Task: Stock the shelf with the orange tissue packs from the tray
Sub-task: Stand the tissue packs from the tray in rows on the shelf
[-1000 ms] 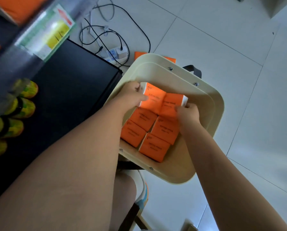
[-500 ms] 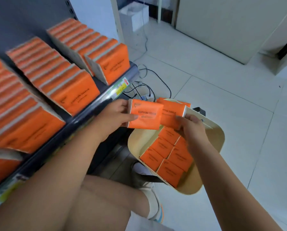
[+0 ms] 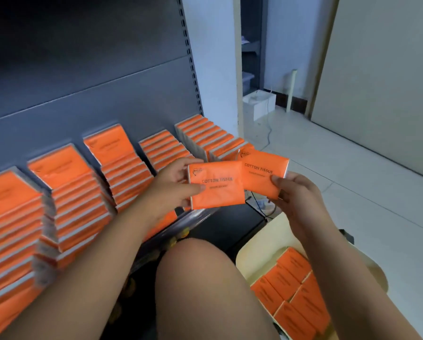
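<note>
Orange tissue packs (image 3: 70, 204): many rows stand on the shelf (image 3: 132, 99); several lie in the tray (image 3: 254, 244). Left hand (image 3: 171, 187) pinches one pack (image 3: 216, 186), right hand (image 3: 296, 192) a second pack (image 3: 264, 171), both held before the shelf, unplaced.

A shop aisle: a dark metal gondola shelf (image 3: 107, 94), hung on a slotted upright (image 3: 192, 69), carries row upon row of identical orange tissue packs (image 3: 68, 168), faced forward as retail stock. A clear plastic label strip (image 3: 193, 217) runs along the front edge of the shelf. More packs of the same kind lie flat in a cream tray (image 3: 254, 244) just beside the unit. The floor (image 3: 353, 168) is white tile.
</note>
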Motion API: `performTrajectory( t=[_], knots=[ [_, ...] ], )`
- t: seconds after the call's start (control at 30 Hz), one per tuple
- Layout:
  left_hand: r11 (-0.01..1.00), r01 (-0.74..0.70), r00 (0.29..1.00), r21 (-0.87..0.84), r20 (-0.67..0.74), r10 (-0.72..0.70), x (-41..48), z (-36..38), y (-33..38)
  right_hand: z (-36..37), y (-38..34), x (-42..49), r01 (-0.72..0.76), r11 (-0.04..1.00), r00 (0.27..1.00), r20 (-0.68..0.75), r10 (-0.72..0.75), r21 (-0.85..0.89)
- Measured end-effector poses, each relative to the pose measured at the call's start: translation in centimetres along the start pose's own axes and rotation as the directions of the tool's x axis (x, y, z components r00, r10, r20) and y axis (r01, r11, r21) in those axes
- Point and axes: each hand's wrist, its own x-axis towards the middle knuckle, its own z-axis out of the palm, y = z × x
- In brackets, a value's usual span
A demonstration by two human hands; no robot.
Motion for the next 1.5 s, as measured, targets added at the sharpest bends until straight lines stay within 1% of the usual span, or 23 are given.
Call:
performTrajectory(
  t=[0.13, 0.2, 0.3, 0.37, 0.47, 0.53, 0.63, 0.7, 0.8, 0.87, 0.93, 1.03, 1.17, 1.27, 1.4, 1.5],
  knots=[
    [0.997, -0.073, 0.986, 0.036, -0.147, 0.077, 0.4, -2.5, 2.1, 2.9, -2.2, 0.8, 0.057, 0.998, 0.994, 0.097, -0.056, -0.008],
    [0.993, -0.095, 0.974, 0.071, -0.198, 0.108, 0.7, -3.5, 3.3, 4.2, -3.2, 1.3, 0.073, 0.997, 0.989, 0.13, -0.071, -0.007],
    [0.989, -0.105, 0.96, 0.101, -0.249, 0.127, 1.8, -5.1, 4.7, 6.0, -4.5, 2.4, 0.087, 0.996, 0.987, 0.138, -0.087, 0.01],
    [0.986, -0.107, 0.95, 0.128, -0.28, 0.139, 2.9, -6.1, 5.6, 7.2, -5.1, 3.3, 0.093, 0.995, 0.989, 0.113, -0.096, 0.03],
    [0.977, -0.091, 0.927, 0.192, -0.342, 0.153, 5.2, -7.9, 6.3, 9.3, -5.4, 4.7, 0.074, 0.992, 0.996, 0.05, -0.08, 0.097],
    [0.973, -0.059, 0.912, 0.224, -0.384, 0.144, 7.1, -9.2, 6.4, 10.6, -5.2, 5.9, 0.064, 0.991, 0.997, 0.036, -0.069, 0.119],
    [0.96, -0.021, 0.899, 0.279, -0.415, 0.14, 10.1, -11.1, 6.1, 12.3, -5.0, 8.1, 0.062, 0.994, 0.996, 0.055, -0.067, 0.094],
    [0.927, 0.016, 0.89, 0.375, -0.428, 0.158, 12.0, -12.4, 5.7, 13.3, -5.1, 9.7, 0.068, 0.996, 0.994, 0.082, -0.073, 0.061],
    [0.847, 0.071, 0.877, 0.526, -0.438, 0.199, 14.9, -14.3, 5.1, 14.5, -5.2, 11.9, 0.072, 0.997, 0.991, 0.113, -0.073, 0.013],
    [0.749, 0.107, 0.883, 0.654, -0.408, 0.231, 16.4, -15.0, 4.8, 14.9, -5.3, 13.0, 0.079, 0.997, 0.989, 0.128, -0.077, -0.009],
    [0.667, 0.13, 0.892, 0.734, -0.381, 0.245, 18.2, -15.4, 4.5, 15.4, -5.4, 14.3, 0.089, 0.995, 0.984, 0.157, -0.082, -0.04],
    [0.591, 0.155, 0.899, 0.792, -0.36, 0.248, 20.5, -15.6, 3.8, 16.0, -5.3, 15.7, 0.084, 0.993, 0.978, 0.198, -0.067, -0.077],
    [0.478, 0.185, 0.892, 0.859, -0.352, 0.285, 22.3, -16.0, 2.5, 16.4, -5.2, 17.1, 0.068, 0.993, 0.972, 0.229, -0.044, -0.096],
    [0.386, 0.26, 0.876, 0.885, -0.384, 0.291, 22.6, -16.3, 2.1, 16.5, -5.0, 17.9, 0.067, 0.991, 0.973, 0.228, -0.039, -0.114],
    [0.193, 0.333, 0.862, 0.923, -0.381, 0.335, 21.8, -15.9, 2.1, 17.0, -5.0, 18.7, 0.068, 0.987, 0.973, 0.228, -0.034, -0.143],
    [0.035, 0.329, 0.871, 0.944, -0.318, 0.375, 21.6, -15.7, 2.1, 17.5, -5.3, 19.0, 0.076, 0.986, 0.973, 0.225, -0.042, -0.148]
  ],
)
